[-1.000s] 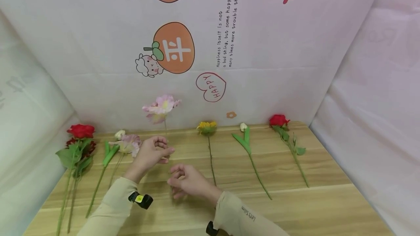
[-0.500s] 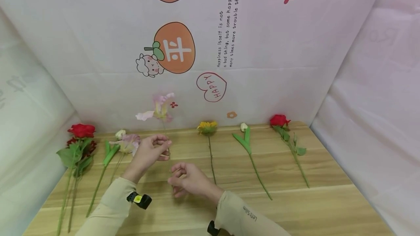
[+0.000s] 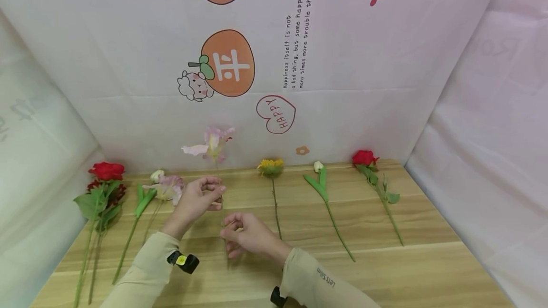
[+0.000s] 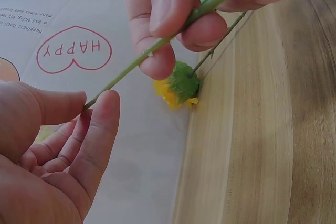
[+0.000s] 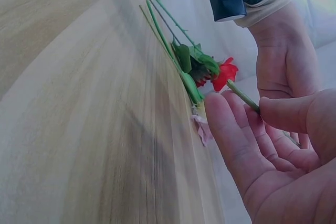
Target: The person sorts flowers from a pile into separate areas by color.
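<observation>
The backdrop [image 3: 368, 75] and the table [image 3: 419, 270] look the same as 1 second ago, and the left hand [image 3: 198, 202] and right hand [image 3: 248, 235] are almost where they were. The pink flower [image 3: 213, 145] is what has changed: its head showed a broad face 1 second ago and now looks turned, with 1 petal reaching out to the left. I judge that its stem [image 4: 126, 69] is being turned in the fingers, and that the work remains at handling this flower, not yet laid down.

The flower is held up above the table, its head before the backdrop. The left thumb and forefinger pinch the stem, gap closed, with the other fingers loosely bent. Lower down, the right thumb presses the stem against the fingers, and the cut end pokes out past them.

Counted from large to small: 1 table, 2 hands, 2 black wrist bands [image 3: 183, 261] and 8 flowers. Of these, 3 are red flowers [image 3: 107, 171], 2 at the left end and 1 at the right; 2 are pink, the held 1 and another pink flower [image 3: 168, 188] lying down; 2 are white flowers [image 3: 317, 166]; 1 is a yellow flower [image 3: 270, 166].
</observation>
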Available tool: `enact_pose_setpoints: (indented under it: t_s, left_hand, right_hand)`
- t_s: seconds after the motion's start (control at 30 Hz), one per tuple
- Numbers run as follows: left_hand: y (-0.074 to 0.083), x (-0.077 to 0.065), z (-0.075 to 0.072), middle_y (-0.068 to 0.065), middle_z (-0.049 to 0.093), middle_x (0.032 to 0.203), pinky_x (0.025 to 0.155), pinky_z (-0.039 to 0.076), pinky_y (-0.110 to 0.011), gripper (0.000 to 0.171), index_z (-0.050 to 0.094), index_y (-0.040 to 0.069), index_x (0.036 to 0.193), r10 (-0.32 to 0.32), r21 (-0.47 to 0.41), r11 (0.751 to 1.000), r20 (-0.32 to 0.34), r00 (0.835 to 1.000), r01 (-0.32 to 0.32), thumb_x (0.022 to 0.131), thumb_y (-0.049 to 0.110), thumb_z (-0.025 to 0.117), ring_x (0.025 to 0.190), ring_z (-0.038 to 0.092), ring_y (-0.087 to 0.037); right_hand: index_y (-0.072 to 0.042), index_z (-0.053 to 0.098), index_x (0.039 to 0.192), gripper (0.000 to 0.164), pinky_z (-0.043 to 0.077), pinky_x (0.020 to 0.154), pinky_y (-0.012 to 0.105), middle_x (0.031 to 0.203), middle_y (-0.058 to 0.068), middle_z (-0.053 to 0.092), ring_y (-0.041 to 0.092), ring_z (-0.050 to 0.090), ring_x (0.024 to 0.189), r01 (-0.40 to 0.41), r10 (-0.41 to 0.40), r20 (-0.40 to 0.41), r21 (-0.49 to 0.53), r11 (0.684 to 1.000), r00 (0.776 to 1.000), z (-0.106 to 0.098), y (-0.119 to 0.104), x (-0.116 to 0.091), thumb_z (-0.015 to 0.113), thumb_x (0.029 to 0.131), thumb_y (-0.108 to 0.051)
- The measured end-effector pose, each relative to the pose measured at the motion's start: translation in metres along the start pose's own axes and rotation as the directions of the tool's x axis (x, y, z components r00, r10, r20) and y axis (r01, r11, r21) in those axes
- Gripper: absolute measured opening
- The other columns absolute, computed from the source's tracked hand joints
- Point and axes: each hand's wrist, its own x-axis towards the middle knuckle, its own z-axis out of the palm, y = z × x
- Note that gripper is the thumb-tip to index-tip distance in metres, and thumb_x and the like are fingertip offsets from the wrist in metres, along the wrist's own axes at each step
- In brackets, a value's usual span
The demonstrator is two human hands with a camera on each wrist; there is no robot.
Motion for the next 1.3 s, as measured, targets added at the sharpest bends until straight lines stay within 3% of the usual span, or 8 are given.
enact_pose_setpoints:
  t_s: [0.27,0.43,0.77,1.1,1.3]
  left_hand:
    - [-0.002,-0.001,-0.001,-0.023,0.061,0.119,0.077,0.062,-0.033,0.041,0.053,-0.005,0.136,-0.009,0.024,1.0,0.014,1.0,0.009,0.101,0.013,0.065,0.092,0.069,-0.028]
    - [-0.003,-0.003,-0.003,-0.027,0.06,0.123,0.077,0.062,-0.033,0.044,0.05,-0.004,0.143,-0.007,0.037,0.999,0.026,1.0,0.006,0.104,0.013,0.06,0.1,0.068,-0.036]
    - [-0.011,-0.006,-0.015,-0.031,0.057,0.126,0.079,0.062,-0.034,0.041,0.049,-0.007,0.14,-0.006,0.063,0.998,0.034,0.999,0.004,0.104,0.01,0.059,0.106,0.065,-0.044]
    - [-0.028,-0.021,-0.039,-0.031,0.058,0.123,0.081,0.062,-0.042,0.043,0.049,-0.01,0.137,-0.005,0.138,0.99,0.01,1.0,0.004,0.104,0.015,0.06,0.103,0.066,-0.043]
    - [-0.041,-0.032,-0.058,-0.029,0.061,0.119,0.078,0.062,-0.04,0.042,0.052,-0.011,0.135,-0.019,0.167,0.986,-0.03,0.999,0.023,0.103,0.013,0.062,0.098,0.069,-0.039]
  right_hand:
    - [0.003,0.056,0.127,0.03,0.063,0.067,0.046,0.102,0.022,0.067,0.021,0.067,0.069,-0.002,0.002,0.003,-0.006,1.0,1.0,0.0,0.003,0.001,0.065,0.1,-0.005]
    - [0.0,0.054,0.131,0.032,0.063,0.067,0.048,0.102,0.025,0.066,0.021,0.066,0.067,-0.016,0.016,0.005,-0.004,1.0,1.0,0.0,0.005,0.003,0.063,0.1,-0.002]
    - [0.001,0.054,0.131,0.033,0.063,0.067,0.045,0.103,0.022,0.066,0.02,0.066,0.068,-0.039,0.039,0.008,-0.024,0.999,0.999,-0.002,0.007,0.006,0.062,0.1,-0.001]
    - [0.001,0.051,0.134,0.036,0.063,0.063,0.042,0.102,0.018,0.066,0.021,0.065,0.067,-0.067,0.067,-0.005,-0.065,0.996,0.998,-0.001,0.014,0.011,0.062,0.1,-0.001]
    - [0.001,0.05,0.132,0.036,0.063,0.06,0.042,0.098,0.018,0.066,0.021,0.063,0.064,-0.09,0.09,-0.008,-0.06,0.994,0.996,0.001,0.019,0.015,0.063,0.099,0.002]
